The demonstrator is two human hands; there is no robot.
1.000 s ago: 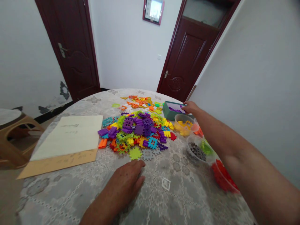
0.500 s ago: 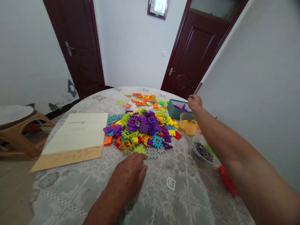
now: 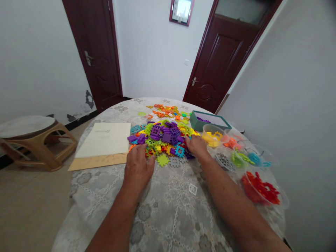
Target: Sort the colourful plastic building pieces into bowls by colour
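Observation:
A heap of colourful plastic building pieces point(image 3: 166, 136), many purple and lime green, lies mid-table. My left hand point(image 3: 139, 161) rests at its front left edge, thumb apart from the fingers, with nothing visible in its grasp. At the heap's right side, my right hand point(image 3: 197, 146) touches purple and red pieces; its fingertips are blurred and partly hidden among them. Between the hands, a lime green piece point(image 3: 162, 160) and a grey square piece point(image 3: 174, 162) lie flat at the front of the heap.
At right stand a green box point(image 3: 196, 125) with purple pieces and several clear tubs, one holding yellow pieces point(image 3: 213, 139), another red ones point(image 3: 259, 189). A cream paper sheet point(image 3: 105, 140) lies left. A small white piece point(image 3: 193, 189) is nearer me. A stool point(image 3: 47, 150) stands left.
My right hand has come back from above the green box to the heap's right side. My left hand has moved forward and slightly left to the heap's edge. The view has shifted.

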